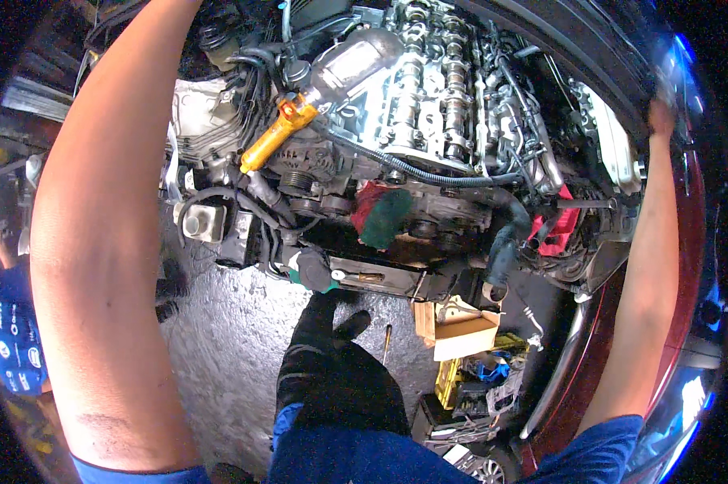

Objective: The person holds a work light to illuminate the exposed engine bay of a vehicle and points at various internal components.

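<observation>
My left arm (pixel 106 242) stretches upward along the left side, and its hand lies beyond the top edge. My right arm reaches up on the far right. My right hand (pixel 662 117) is beside the dark edge of a panel that looks like the raised hood (pixel 598 48); its fingers are blurred near the rim, and I cannot tell whether it grips the edge. Between my arms is an engine (pixel 430 89) with its camshafts exposed. A work lamp with an orange handle (pixel 279 137) lies lit across its left side.
A red and green cloth (pixel 384 214) rests at the engine's front. Below are a grey-green glove or rag (pixel 312 270) and a screwdriver (pixel 370 277) on the front crossmember. A cardboard box (pixel 466 331) sits above a yellow toolbox (pixel 447 383). Another person's blue shirt (pixel 13 331) shows far left.
</observation>
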`<state>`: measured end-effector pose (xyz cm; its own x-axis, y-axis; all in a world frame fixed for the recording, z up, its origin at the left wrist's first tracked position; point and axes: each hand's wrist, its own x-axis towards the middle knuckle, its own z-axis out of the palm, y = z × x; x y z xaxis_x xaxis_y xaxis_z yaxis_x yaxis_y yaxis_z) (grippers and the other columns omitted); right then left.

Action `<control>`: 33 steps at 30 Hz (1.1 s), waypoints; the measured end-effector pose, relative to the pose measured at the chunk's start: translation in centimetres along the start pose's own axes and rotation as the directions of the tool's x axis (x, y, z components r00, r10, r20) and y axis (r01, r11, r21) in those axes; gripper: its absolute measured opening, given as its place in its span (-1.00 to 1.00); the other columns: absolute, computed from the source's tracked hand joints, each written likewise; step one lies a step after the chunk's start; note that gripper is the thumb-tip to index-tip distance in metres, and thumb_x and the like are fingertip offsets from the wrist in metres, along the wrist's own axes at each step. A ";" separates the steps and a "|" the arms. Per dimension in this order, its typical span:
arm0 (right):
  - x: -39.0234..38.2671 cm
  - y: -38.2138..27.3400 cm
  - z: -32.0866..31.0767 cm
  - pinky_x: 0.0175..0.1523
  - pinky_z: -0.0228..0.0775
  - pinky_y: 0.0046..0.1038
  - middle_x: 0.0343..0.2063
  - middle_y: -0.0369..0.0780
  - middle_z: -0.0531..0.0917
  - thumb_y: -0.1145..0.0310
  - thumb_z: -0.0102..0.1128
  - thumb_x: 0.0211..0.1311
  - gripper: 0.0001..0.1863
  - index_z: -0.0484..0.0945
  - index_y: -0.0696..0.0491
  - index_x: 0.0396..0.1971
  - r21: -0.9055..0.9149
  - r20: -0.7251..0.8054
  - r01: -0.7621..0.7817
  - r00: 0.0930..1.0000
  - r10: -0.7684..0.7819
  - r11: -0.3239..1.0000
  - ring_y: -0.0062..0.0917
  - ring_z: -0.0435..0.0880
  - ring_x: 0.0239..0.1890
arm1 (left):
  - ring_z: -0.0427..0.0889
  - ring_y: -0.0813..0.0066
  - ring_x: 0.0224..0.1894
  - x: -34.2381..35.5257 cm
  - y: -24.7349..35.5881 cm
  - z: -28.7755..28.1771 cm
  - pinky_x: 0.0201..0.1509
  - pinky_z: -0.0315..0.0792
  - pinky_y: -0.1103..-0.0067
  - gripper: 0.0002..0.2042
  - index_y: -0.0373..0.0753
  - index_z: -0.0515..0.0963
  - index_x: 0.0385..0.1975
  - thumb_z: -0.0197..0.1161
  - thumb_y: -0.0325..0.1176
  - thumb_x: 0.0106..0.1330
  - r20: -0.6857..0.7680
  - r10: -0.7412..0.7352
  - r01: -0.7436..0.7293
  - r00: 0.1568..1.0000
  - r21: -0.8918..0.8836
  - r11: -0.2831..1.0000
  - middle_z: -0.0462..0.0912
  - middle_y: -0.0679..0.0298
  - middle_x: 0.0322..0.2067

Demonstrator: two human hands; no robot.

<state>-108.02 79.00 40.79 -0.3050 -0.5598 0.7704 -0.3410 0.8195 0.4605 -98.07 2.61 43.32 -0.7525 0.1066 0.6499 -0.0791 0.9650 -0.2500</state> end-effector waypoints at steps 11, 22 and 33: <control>1.7 -4.8 -1.2 0.44 0.13 -0.27 0.34 -0.07 0.35 0.45 -0.22 0.31 -0.42 0.29 -0.01 0.36 -0.009 0.056 -0.067 0.996 0.068 0.998 -0.15 0.31 0.37 | 0.13 -0.06 0.46 0.2 -0.6 1.1 0.47 0.07 0.11 -0.55 0.05 0.23 0.39 -0.24 -0.27 0.52 -0.023 0.020 -0.020 1.000 0.030 0.999 0.23 0.11 0.41; -1.2 2.2 -0.1 0.27 0.32 -0.13 0.22 0.01 0.47 0.16 -0.20 0.38 -0.50 0.42 0.03 0.23 -0.200 0.207 -0.278 0.925 0.318 0.939 -0.02 0.45 0.22 | 0.06 -0.01 0.49 0.0 -0.8 0.8 0.51 -0.04 0.14 -0.55 0.00 0.25 0.38 -0.31 -0.22 0.55 -0.034 0.010 -0.012 0.999 -0.066 0.998 0.18 0.08 0.43; 1.4 -3.0 -1.6 0.15 0.40 -0.05 0.10 0.05 0.55 0.13 -0.18 0.38 -0.51 0.48 0.06 0.16 -0.036 0.032 -0.155 0.987 0.156 0.987 0.03 0.54 0.10 | 0.04 -0.01 0.50 0.2 -0.4 0.4 0.52 -0.06 0.12 -0.53 0.01 0.23 0.40 -0.31 -0.22 0.53 0.018 -0.019 0.020 1.000 -0.038 0.999 0.16 0.10 0.44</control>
<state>-106.03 75.91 41.17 -0.3828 -0.4290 0.8182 -0.2571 0.9001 0.3517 -98.43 2.10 43.23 -0.7626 0.0839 0.6414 -0.0693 0.9752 -0.2100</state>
